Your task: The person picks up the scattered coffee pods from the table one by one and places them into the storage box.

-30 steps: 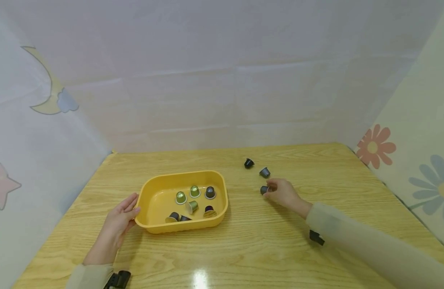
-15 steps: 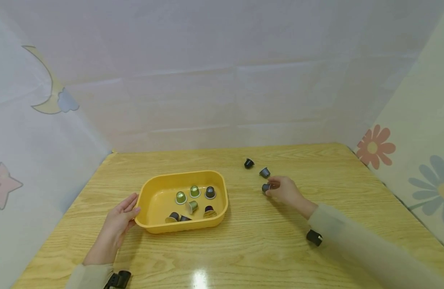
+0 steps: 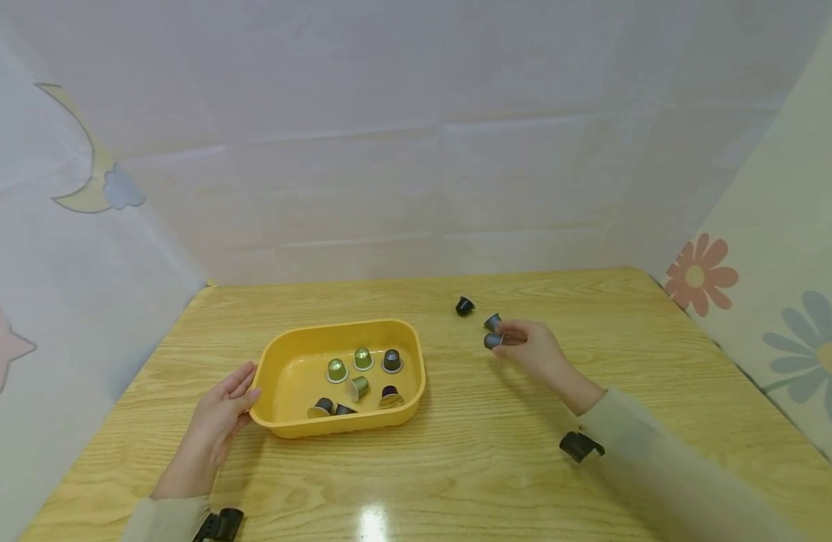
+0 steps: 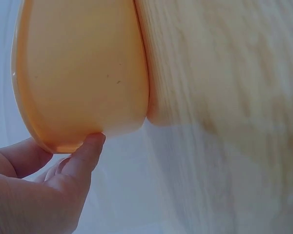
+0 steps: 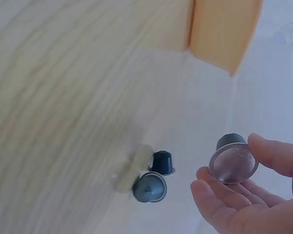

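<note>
My left hand grips the left end of a yellow plastic basket, thumb at the rim and fingers against the outer wall. In the left wrist view the basket's wall fills the upper left. A dark grey coffee capsule is pinched between thumb and fingers of my right hand, its foil lid facing the wrist camera. Just behind it lies a grey-blue capsule on its side. A black capsule lies farther back.
Several capsules are inside the basket, among them a green capsule, a dark capsule and a tipped purple capsule with a gold lid. A wooden table carries everything. Patterned cloth surrounds its back and sides.
The right hand has lifted the dark grey capsule, moving it slightly up and back, close to the grey-blue one in the head view. The left hand and basket have stayed in place.
</note>
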### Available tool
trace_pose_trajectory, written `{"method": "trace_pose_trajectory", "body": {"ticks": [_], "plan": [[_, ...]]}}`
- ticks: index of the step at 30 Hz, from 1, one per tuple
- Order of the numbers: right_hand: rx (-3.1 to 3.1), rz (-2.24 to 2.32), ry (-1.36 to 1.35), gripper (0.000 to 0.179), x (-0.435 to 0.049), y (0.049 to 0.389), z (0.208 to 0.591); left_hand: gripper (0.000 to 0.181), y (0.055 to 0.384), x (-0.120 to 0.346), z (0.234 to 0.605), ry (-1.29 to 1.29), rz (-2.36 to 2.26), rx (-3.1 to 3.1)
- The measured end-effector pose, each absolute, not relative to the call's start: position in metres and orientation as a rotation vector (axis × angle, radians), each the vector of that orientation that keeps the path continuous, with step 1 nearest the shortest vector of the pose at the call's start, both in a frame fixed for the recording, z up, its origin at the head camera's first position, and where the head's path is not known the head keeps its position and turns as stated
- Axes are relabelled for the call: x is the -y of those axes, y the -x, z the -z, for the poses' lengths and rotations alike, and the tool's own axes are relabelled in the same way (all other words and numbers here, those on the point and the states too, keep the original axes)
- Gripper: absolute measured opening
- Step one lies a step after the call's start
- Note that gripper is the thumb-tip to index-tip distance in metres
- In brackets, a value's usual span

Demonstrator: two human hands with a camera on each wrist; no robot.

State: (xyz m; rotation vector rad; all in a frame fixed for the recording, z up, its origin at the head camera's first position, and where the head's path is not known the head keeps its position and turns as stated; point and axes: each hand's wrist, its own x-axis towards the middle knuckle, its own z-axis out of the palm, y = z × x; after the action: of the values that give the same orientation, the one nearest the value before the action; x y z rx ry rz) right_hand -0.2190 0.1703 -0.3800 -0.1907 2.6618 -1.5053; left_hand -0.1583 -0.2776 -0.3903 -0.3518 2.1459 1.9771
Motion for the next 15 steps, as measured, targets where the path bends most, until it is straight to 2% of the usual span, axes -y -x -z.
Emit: {"method": "trace_pose_trajectory", "body": {"ticks": [15], "plan": [[-2.558, 1.621, 0.157, 0.052, -0.152, 0.211, 0.355, 0.063, 0.159, 0.278, 0.391, 0.371, -1.963, -2.160]]}}
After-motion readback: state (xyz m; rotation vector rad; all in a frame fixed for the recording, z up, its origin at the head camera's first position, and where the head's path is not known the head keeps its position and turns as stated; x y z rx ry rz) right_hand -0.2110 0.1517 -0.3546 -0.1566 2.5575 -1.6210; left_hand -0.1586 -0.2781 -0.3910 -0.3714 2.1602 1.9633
